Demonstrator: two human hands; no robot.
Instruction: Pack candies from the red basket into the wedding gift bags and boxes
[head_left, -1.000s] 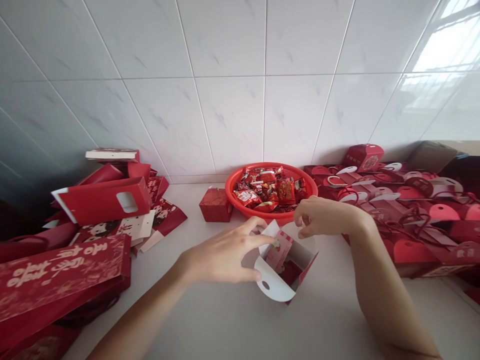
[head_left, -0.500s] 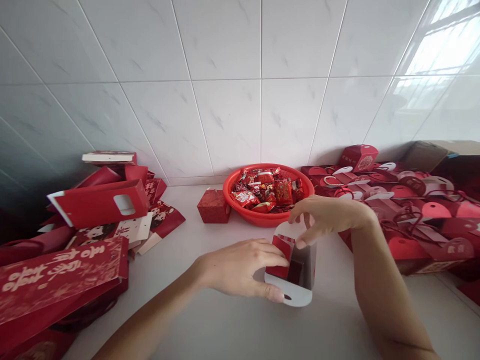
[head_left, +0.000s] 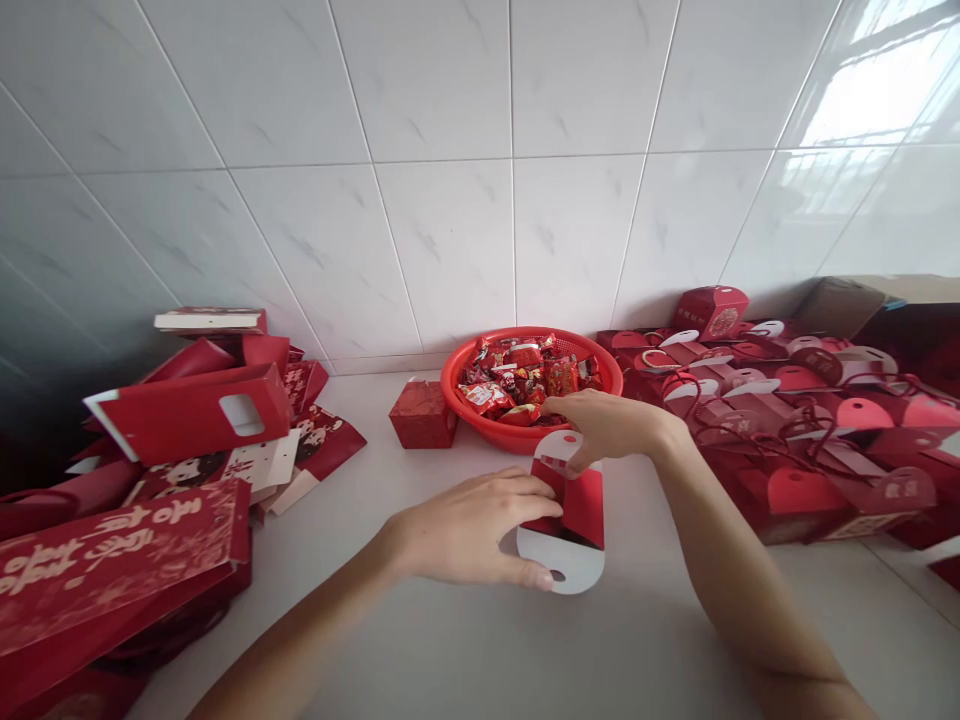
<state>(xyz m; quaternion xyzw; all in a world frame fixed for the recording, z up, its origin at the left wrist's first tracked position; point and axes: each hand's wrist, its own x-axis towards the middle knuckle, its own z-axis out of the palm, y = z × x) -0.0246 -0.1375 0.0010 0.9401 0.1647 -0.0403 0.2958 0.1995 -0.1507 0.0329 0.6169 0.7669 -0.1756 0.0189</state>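
Observation:
A small red candy box (head_left: 583, 508) with a white inside stands on the counter in front of me, its top partly closed. Its rounded white end flaps, with holes in them, spread toward the wall and toward me. My left hand (head_left: 487, 530) is at its left side, fingers on the red side flap and thumb against the near white flap. At the far white flap is my right hand (head_left: 619, 428), the thumb on the inner side and the fingers behind it, close to the basket rim. Wrapped candies (head_left: 525, 375) fill a red plastic basket (head_left: 499, 433) just beyond.
A closed red box (head_left: 422, 415) sits left of the basket. Flattened red cartons and bags (head_left: 195, 415) are piled at the left. Many assembled red candy boxes (head_left: 795, 430) crowd the right, beside a brown cardboard box (head_left: 847, 305). A tiled wall (head_left: 450, 240) rises behind.
The right red side flap of the candy box has folded inward over the opening. My right hand has moved left along the far flap. My left hand stays at the left side.

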